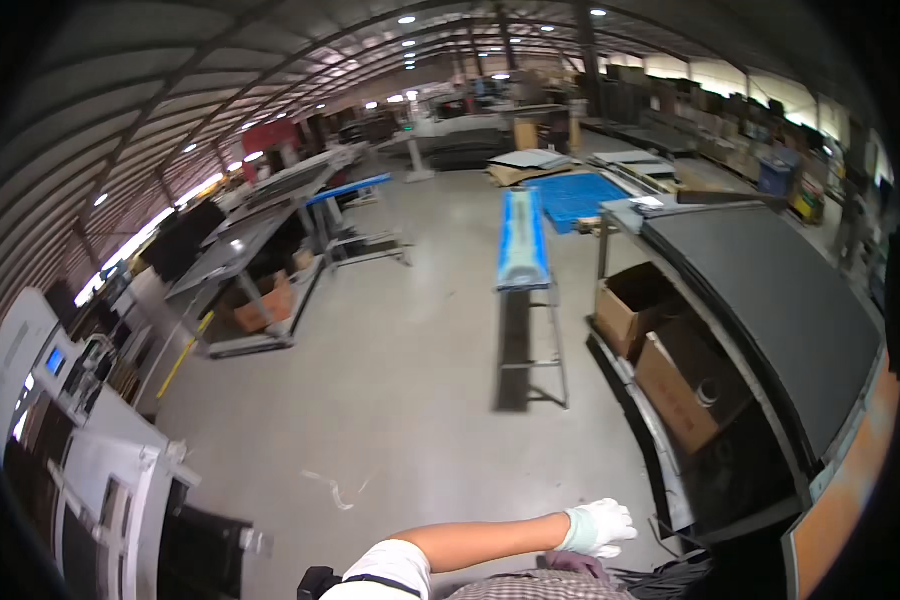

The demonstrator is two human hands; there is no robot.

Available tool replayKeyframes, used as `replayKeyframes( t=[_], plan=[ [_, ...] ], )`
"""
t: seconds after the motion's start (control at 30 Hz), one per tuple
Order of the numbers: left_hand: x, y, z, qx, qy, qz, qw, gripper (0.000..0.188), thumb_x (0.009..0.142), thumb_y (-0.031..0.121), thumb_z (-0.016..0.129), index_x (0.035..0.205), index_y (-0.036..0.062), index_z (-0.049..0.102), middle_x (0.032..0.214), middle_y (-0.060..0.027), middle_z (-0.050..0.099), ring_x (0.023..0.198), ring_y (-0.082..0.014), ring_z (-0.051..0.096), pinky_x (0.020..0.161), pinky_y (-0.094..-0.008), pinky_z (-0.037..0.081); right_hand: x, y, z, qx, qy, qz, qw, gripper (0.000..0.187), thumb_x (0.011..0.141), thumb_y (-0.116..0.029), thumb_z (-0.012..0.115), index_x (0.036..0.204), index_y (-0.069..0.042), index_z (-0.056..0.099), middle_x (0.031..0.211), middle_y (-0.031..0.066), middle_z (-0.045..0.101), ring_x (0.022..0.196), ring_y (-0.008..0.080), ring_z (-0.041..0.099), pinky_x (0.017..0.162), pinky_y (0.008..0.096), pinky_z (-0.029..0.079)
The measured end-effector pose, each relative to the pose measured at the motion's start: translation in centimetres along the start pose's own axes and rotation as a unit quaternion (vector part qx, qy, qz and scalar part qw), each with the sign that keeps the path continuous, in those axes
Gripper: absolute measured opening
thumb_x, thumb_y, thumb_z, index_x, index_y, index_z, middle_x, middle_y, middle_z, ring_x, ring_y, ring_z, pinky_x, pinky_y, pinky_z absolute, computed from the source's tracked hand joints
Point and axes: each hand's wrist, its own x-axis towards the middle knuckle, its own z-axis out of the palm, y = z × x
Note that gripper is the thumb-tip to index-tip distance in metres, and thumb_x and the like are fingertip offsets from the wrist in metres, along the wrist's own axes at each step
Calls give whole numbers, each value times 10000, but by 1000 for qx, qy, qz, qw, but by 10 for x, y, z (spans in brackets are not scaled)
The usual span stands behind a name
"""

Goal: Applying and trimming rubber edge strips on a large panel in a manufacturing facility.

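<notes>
My left hand (600, 528), in a white glove with a pale green cuff, reaches across in front of my body at the bottom of the head view. Its fingers look slightly apart, and I see nothing in them. Just below the wrist is a dull purple cloth-like patch (577, 563), too little of it showing to name. Dark strips or cords (660, 582) lie right of it, close to the hand. My right hand does not show.
At right stands a workbench with a dark grey top (770, 290) and cardboard boxes (685, 385) beneath. A narrow stand with a blue-edged top (523, 240) is ahead. Left are a white machine (110, 450) and a metal table (220, 260). Grey floor (400, 350) lies between.
</notes>
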Motion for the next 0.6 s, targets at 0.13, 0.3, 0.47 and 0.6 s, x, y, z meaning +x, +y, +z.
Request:
replayKeyframes(
  t=[0.13, 0.3, 0.47, 0.6],
  plan=[
    [69, -141, -42, 39, -103, -78, 991, 370, 853, 303, 587, 1134, 70, 649, 1053, -147, 662, 1006, -342, 610, 901, -450, 482, 127, -137, -112, -112, 149, -235, 954, 334, 907, -238, 545, 1154, -27, 621, 940, 255, 617, 917, 423, 591, 811, 482, 481],
    [134, -273, -174, -138, 4, -81, 987, 420, 932, 352, 626, 1241, 67, 647, 1110, -179, 681, 1074, -301, 630, 943, -409, 494, 253, -329, -276, 217, 118, -258, 934, 349, 977, -204, 565, 1239, 23, 607, 1066, 106, 692, 957, 162, 654, 884, 295, 517],
    [218, -478, -292, -324, 177, -223, 902, 315, 931, 225, 655, 1178, 31, 673, 926, -70, 718, 762, -183, 649, 723, -298, 530, 289, -466, -426, 307, -90, -332, 887, 396, 1015, -206, 540, 1368, -26, 541, 1232, 122, 661, 1103, 166, 615, 963, 287, 480],
    [316, -651, -353, -378, 273, -186, 865, 241, 943, 127, 636, 1146, 4, 675, 949, -21, 692, 806, -84, 615, 725, -245, 508, 329, -516, -480, 376, -60, -355, 853, 375, 1008, -147, 554, 1358, -12, 552, 1317, 139, 610, 1187, 201, 584, 1039, 311, 438]
  ],
)
